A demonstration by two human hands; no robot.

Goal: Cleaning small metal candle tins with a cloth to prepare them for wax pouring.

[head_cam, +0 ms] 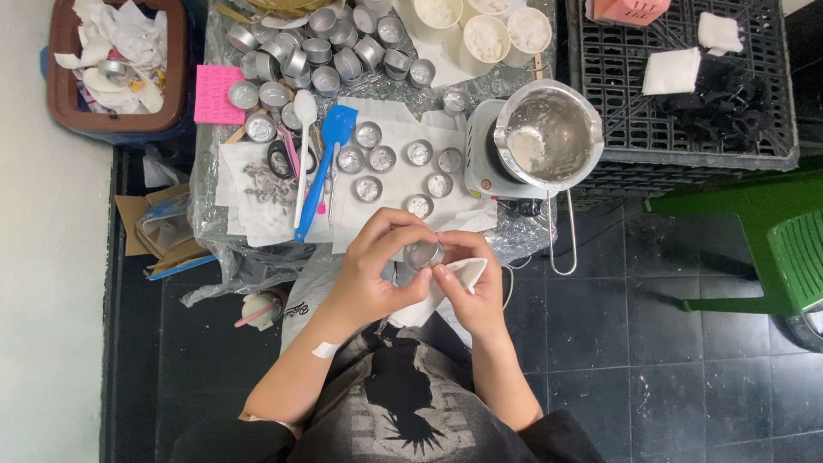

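Two hands meet just below the table (257,225): left hand (377,266) grips a small metal cup (424,254), right hand (470,287) pinches a white cloth (463,273) against it.

A small silver metal cup (423,254) and a white cloth (454,279) are seen between the hands. Silver cups (383,158) are spread on white paper (386,120), beside a blue spatula (326,159) and a white spoon (303,129). A pink pad (214,94) is seen near a brown bin (60,94) filled with white scraps. A silver pot (549,135) is set by a black crate (686,103). A green chair (771,240) stands on a black tiled floor (651,343) speckled with white. A grey shirt (403,403) printed in black is worn.
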